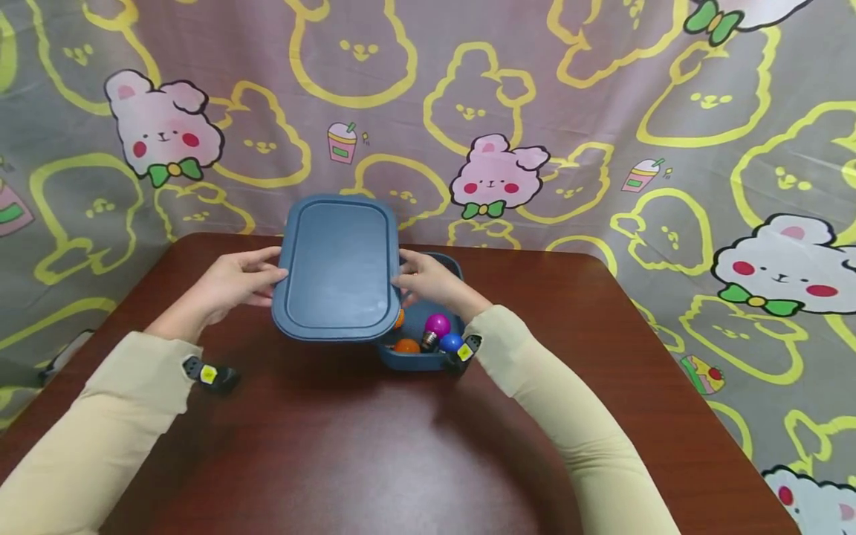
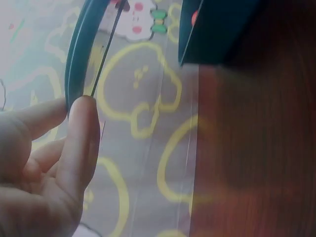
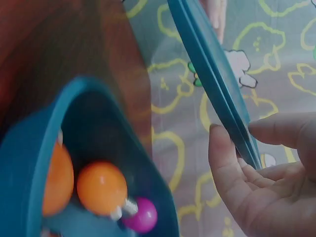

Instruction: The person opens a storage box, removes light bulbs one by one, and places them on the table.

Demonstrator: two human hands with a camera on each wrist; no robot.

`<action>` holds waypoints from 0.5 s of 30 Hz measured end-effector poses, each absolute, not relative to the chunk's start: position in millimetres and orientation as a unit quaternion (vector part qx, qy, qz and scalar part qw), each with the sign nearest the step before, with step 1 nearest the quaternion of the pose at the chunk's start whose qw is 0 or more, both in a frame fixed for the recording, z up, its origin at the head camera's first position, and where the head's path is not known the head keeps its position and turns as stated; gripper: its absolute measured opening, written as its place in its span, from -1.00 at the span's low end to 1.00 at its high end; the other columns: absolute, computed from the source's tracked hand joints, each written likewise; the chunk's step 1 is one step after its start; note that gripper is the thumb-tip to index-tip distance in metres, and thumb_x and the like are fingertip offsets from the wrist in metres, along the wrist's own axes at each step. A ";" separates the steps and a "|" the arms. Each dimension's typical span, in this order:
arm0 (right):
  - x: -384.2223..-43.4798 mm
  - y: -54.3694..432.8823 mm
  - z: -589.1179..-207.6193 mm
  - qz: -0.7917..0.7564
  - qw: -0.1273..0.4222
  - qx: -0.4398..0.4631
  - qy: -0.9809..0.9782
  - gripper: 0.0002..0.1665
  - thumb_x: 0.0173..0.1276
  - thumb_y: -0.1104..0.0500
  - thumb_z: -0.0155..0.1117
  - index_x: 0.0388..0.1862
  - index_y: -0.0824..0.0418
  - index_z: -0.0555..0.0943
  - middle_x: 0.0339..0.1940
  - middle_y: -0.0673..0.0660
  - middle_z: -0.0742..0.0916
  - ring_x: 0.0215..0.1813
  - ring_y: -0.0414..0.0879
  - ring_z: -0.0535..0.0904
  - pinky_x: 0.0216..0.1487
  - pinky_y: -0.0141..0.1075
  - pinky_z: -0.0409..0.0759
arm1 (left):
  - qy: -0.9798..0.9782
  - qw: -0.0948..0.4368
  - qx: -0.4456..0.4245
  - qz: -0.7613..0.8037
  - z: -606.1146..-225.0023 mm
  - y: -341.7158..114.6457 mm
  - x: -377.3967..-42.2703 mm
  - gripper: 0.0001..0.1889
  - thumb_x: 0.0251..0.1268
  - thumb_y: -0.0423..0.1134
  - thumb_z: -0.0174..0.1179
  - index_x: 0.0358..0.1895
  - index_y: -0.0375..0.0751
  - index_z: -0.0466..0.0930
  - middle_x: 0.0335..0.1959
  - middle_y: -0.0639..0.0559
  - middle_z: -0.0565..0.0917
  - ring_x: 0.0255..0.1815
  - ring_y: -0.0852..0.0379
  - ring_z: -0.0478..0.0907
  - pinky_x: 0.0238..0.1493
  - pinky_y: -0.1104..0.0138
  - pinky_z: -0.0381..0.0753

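- Head view: a blue-grey lid is held up, tilted, above the table, its grooved flat face turned towards the camera.
- The left hand pinches the lid's left edge between thumb and fingers; the left wrist view shows the thumb on one side of that edge.
- The right hand grips the opposite edge, thumb on one side and fingers on the other, as the right wrist view confirms.
- Behind the lid and the right forearm, the matching box sits uncovered on the table, partly hidden; in the right wrist view, lid and box are apart.
- Inside the box lie a magenta bulb, a blue ball close to it, and orange balls.
- A patterned cloth with rabbit faces and yellow outlines hangs beyond the table.
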State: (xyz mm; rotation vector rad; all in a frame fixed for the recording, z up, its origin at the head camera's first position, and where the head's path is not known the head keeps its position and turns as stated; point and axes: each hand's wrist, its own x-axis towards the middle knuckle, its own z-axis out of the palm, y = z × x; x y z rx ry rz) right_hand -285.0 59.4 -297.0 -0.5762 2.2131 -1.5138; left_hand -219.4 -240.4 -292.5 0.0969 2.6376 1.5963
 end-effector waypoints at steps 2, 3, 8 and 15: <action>-282.6 50.9 -296.4 -0.555 0.206 -0.205 0.779 -0.23 0.36 0.32 0.08 0.46 0.24 -0.01 0.04 0.27 0.54 -0.26 0.00 0.58 -0.18 -0.12 0.58 | 0.857 0.033 0.025 0.513 -293.5 -249.8 -218.3 -0.29 0.29 -0.07 0.13 0.41 -0.25 0.08 0.04 -0.38 0.43 -0.35 0.16 0.59 -0.25 0.21 0.60; -280.8 46.9 -295.9 -0.561 0.209 -0.202 0.775 -0.23 0.36 0.32 0.09 0.46 0.24 0.01 0.08 0.26 0.52 -0.22 0.00 0.58 -0.17 -0.16 0.58 | 0.858 0.036 0.023 0.512 -294.2 -254.4 -218.0 -0.28 0.29 -0.06 0.13 0.42 -0.25 0.06 0.06 -0.39 0.42 -0.35 0.16 0.59 -0.26 0.22 0.60; -272.2 27.2 -298.9 -0.585 0.238 -0.189 0.752 -0.26 0.36 0.29 0.10 0.45 0.25 0.05 0.26 0.24 0.40 0.00 0.04 0.53 -0.12 -0.21 0.57 | 0.859 0.060 0.009 0.508 -302.0 -275.5 -219.0 -0.25 0.31 -0.06 0.10 0.43 -0.27 -0.03 0.12 -0.40 0.37 -0.32 0.19 0.58 -0.25 0.27 0.60; -254.5 1.5 -314.1 -0.620 0.277 -0.148 0.718 -0.23 0.35 0.27 0.11 0.45 0.28 0.02 0.43 0.15 0.19 0.20 0.05 0.37 -0.05 -0.20 0.53 | 0.856 0.115 -0.006 0.504 -321.1 -302.3 -221.2 -0.21 0.31 -0.08 0.11 0.43 -0.33 -0.11 0.05 -0.37 0.45 -0.27 0.13 0.60 -0.18 0.20 0.58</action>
